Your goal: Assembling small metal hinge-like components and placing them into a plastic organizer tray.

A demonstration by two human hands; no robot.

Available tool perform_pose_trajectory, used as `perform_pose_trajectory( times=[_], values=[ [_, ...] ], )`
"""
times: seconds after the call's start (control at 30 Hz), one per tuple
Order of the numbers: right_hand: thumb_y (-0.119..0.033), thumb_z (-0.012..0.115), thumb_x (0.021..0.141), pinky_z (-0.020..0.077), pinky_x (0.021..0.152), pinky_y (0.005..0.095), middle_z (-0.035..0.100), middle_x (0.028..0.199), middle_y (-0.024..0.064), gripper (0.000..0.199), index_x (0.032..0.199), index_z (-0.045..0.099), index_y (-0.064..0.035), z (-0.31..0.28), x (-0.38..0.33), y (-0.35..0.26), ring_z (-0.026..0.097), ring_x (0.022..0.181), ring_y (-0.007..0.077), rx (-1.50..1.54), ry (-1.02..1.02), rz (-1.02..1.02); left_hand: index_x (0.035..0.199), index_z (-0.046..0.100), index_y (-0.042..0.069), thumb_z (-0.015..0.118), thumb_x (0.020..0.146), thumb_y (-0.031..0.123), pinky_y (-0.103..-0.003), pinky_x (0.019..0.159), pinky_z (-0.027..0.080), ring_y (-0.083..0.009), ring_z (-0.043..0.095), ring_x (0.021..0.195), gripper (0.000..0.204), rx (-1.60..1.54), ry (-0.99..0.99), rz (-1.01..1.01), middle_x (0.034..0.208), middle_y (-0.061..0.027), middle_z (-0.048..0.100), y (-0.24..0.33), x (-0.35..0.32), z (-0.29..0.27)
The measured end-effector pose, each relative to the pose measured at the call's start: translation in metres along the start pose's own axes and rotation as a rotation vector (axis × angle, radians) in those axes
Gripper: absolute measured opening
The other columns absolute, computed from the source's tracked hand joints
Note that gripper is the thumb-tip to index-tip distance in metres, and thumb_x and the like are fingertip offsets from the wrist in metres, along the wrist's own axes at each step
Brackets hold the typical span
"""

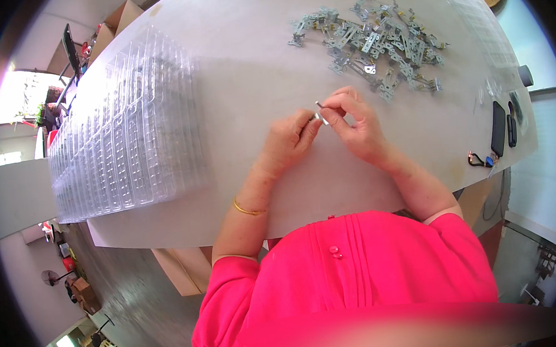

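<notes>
Both my hands meet over the middle of the white table. Between their fingertips is a small metal part, mostly covered by the fingers. My left hand is closed, thumb and forefinger pinching the part from the left. My right hand is closed too, its thumb and bent fingers gripping the part from the right. Just beyond the hands lies a loose pile of silvery metal brackets, some with brass-coloured bits. A gold bangle circles my left wrist.
Clear plastic trays with moulded pockets stand stacked on the left. More clear plastic lies along the far right edge. A black phone, a dark slim case and keys lie on the right. A cardboard box sits below the near edge.
</notes>
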State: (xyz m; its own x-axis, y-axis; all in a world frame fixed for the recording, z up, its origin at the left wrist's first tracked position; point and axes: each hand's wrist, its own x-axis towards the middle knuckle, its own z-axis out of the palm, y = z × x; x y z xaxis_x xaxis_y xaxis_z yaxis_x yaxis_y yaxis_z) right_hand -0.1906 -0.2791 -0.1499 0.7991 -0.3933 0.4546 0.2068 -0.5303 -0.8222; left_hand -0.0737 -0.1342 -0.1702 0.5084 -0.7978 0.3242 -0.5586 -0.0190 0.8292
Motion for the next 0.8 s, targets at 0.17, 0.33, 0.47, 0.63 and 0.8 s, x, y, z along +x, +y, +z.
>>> perform_pose_trajectory(
  times=[0.17,0.33,0.47,0.63,0.8],
  values=[
    [-0.008,0.064,0.094,0.0431,0.064,0.0228,0.058,0.084,-0.0002,0.008,0.101,0.064,-0.0051,0.0,-0.003,0.008,0.051,0.071,0.007,0.206,0.151,0.106,0.094,0.063,0.002,0.053,0.102,0.021,-0.023,0.049,0.036,-0.0056,0.045,0.054,0.022,-0.309,0.01,-0.346,0.065,0.0018,0.054,0.008,-0.001,-0.006],
    [-0.014,0.063,0.096,0.0412,0.056,0.0212,0.056,0.07,-0.0051,0.01,0.101,0.064,-0.0056,-0.001,-0.005,0.005,0.049,0.062,0.0035,0.257,-0.076,0.452,0.094,0.064,0.003,0.048,0.104,0.028,-0.02,0.045,0.029,-0.0038,0.037,0.048,0.031,-0.67,-0.002,-0.517,0.059,0.0032,0.049,0.001,0.007,-0.023],
    [-0.015,0.062,0.096,0.0414,0.055,0.0216,0.057,0.07,-0.004,0.01,0.1,0.064,-0.0053,0.004,-0.006,0.004,0.049,0.061,0.0037,0.266,-0.117,0.458,0.094,0.064,0.003,0.048,0.104,0.029,-0.019,0.044,0.028,-0.003,0.036,0.047,0.032,-0.674,-0.028,-0.473,0.057,0.0038,0.048,0.0,0.006,-0.023],
    [-0.014,0.062,0.096,0.0407,0.054,0.0221,0.055,0.067,-0.0032,0.01,0.1,0.065,-0.0053,0.003,-0.003,0.005,0.049,0.06,0.0039,0.243,-0.117,0.439,0.094,0.064,0.003,0.049,0.104,0.029,-0.019,0.045,0.028,-0.0025,0.036,0.049,0.032,-0.628,-0.054,-0.458,0.058,0.0047,0.048,0.001,0.007,-0.021],
    [-0.013,0.062,0.096,0.0406,0.054,0.023,0.055,0.066,-0.0035,0.009,0.099,0.065,-0.0054,0.002,-0.002,0.005,0.05,0.06,0.0045,0.209,-0.128,0.443,0.095,0.065,0.004,0.05,0.104,0.028,-0.019,0.047,0.029,-0.0022,0.039,0.052,0.029,-0.58,-0.081,-0.41,0.061,0.0055,0.048,-0.001,0.005,-0.019]
  ],
)
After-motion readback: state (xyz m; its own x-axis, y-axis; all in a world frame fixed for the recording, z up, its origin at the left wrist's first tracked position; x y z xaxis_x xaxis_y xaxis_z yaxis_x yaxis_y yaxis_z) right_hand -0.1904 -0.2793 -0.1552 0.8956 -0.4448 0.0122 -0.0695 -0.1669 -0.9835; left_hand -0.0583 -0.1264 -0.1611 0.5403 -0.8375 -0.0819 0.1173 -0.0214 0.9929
